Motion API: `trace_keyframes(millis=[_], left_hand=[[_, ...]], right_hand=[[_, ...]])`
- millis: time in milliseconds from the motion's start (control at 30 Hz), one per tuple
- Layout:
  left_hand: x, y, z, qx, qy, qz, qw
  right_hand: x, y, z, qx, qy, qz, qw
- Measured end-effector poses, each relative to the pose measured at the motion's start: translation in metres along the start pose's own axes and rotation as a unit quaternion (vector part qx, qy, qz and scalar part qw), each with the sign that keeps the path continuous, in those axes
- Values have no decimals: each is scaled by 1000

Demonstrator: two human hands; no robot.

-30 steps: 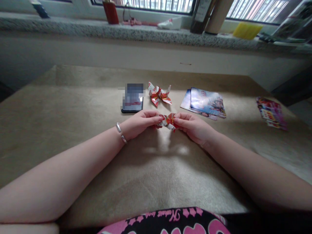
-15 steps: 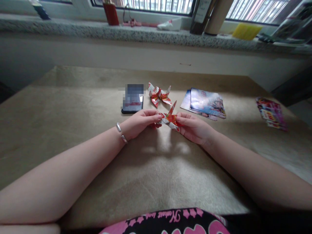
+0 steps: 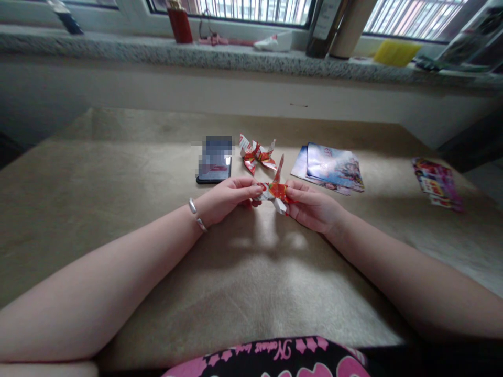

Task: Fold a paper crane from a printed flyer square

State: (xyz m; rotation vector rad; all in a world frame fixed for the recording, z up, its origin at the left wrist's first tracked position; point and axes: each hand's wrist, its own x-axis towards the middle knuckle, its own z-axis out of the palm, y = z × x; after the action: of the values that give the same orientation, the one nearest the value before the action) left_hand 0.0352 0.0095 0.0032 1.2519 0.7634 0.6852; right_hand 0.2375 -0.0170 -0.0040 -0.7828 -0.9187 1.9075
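Between my two hands is a folded paper figure, red and white with printed patterns. My left hand pinches its left end between thumb and fingers. At its right end, my right hand grips it the same way. One pointed flap sticks up from the middle, and a white flap hangs below. Just beyond lies a second folded paper figure of similar red and white paper, with several points. My fingertips under the held paper are partly hidden.
A phone lies left of the second figure. To the right are glossy printed sheets, with a colourful printed stack farther right. Behind the table, a stone windowsill holds a red container, a yellow block and other items.
The upright flap of the held paper stands straighter, and the lower flap now shows more white. Both hands keep nearly the same place and grip.
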Motion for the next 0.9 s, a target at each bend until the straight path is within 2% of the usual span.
trace_keyframes(millis=[167,367,467,700,900], left_hand=[[0,-1,0,4,9,-4,1000],[0,-1,-3,-18,28,-2,999],[0,-2,-5,-35,28,2,999],[2,-4,-7,-94,17,16,995],[3,-2,-3,-132,40,14,990]], right_hand=[[1,0,-1,8,-7,8,1000],[4,-2,-2,-14,46,57,997],[5,-2,-3,-30,44,71,996],[5,-3,-4,8,40,45,998],[5,-5,-3,-58,63,15,996]])
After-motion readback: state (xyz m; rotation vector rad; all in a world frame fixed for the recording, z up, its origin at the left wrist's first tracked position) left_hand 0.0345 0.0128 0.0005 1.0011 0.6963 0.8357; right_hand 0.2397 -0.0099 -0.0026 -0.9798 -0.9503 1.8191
